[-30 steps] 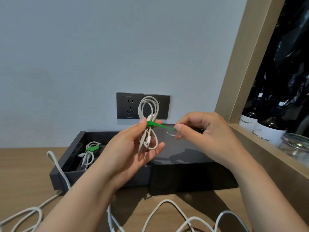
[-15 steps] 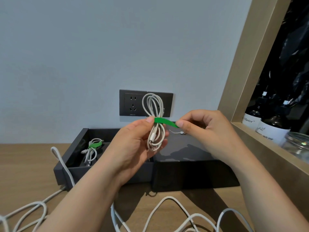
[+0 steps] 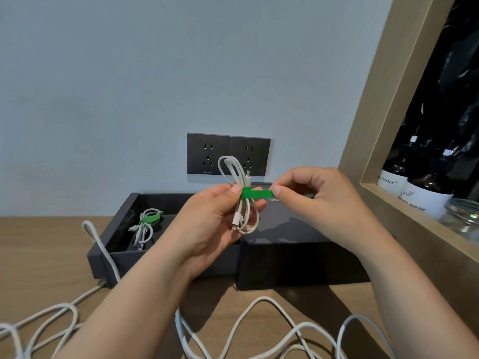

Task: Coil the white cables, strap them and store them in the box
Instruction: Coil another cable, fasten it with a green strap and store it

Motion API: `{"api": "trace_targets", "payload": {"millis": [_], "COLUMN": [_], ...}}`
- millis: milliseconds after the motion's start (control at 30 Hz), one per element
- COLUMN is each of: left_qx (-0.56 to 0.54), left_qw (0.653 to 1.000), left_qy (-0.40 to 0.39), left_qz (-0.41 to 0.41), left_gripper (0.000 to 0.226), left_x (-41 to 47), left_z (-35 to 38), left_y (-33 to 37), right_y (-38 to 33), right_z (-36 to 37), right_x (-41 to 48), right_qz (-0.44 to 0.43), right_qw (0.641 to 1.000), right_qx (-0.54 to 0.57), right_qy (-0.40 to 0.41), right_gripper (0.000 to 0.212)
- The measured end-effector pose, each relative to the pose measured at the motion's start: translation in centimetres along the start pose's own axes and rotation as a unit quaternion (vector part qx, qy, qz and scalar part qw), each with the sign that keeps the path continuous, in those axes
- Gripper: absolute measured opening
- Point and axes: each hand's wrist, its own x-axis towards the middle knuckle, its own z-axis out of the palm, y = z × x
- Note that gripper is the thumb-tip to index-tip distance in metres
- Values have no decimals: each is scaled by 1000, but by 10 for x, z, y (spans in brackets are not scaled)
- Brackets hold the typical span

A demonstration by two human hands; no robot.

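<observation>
Head view, left hand (image 3: 207, 224) grips coiled cable (image 3: 243, 213), right hand (image 3: 321, 203) pinches green strap (image 3: 258, 194), loose cables (image 3: 180, 327) before box (image 3: 124, 211)

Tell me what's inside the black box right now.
One coiled white cable bound with a green strap lies in the open left part of the black box. The left hand hides the middle; a dark lid covers the right part.

Coiled white cable (image 3: 242, 211): smooth, matt plastic sheath.
Green strap (image 3: 257, 194): matt, cloth-like band.
Black box (image 3: 134, 263): smooth walls with a slight sheen; its lid (image 3: 298, 229) is glossy and reflective.
Table (image 3: 46, 255): matt wood grain.
Loose white cables (image 3: 261, 298): smooth plastic sheath.
Socket plates (image 3: 207, 154): dark grey satin plastic.
Niche frame (image 3: 370, 99): gold-toned, brushed look.
Soap bottles (image 3: 430, 183): dark, glossy, white labels.
Jar (image 3: 461, 218): clear glass.
Wall (image 3: 155, 73): matt paint.
</observation>
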Motion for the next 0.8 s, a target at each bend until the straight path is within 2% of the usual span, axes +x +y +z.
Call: {"api": "trace_targets", "payload": {"millis": [167,300,500,800], "left_qx": [12,-27,54,114], "left_qw": [1000,999,998,992], "left_qy": [-24,-34,-30,-34], "left_qz": [-3,-1,10,42], "left_gripper": [28,31,27,22], "left_x": [-2,-2,-1,-1], "left_z": [-2,-4,-5,-7], "left_y": [-1,-2,-3,-6], "right_y": [0,2,0,-4], "right_z": [0,1,2,4], "right_x": [0,1,1,1], "right_qz": [-5,-6,-6,-6], "right_qw": [1000,1000,1000,999], "right_qx": [4,0,10,21], "right_qy": [8,13,17,28], "right_gripper": [14,13,11,8]}}
